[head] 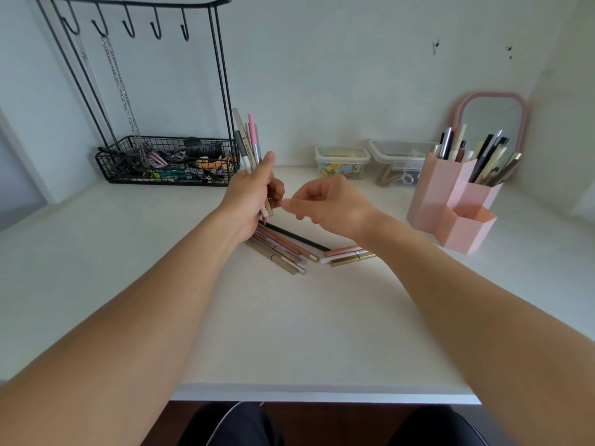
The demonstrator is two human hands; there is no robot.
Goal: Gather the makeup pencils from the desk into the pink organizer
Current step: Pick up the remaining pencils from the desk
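Pencils come first: your left hand (254,194) is clamped round a bundle of pencils (249,143), about five, held upright above the desk (289,333). Your right hand (325,207) hovers beside it, fingers loosely curled, holding nothing visible. Square the bundle's lower ends before adding more. Roughly ten loose pencils (283,249) lie below your hands, one black. The pink organizer (450,201) stands to the right: three compartments, two stocked, the front one appearing empty.

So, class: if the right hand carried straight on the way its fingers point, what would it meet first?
Probably the pencils held in the left hand. The right hand points left at them, fingertips almost touching, though depth is unclear.
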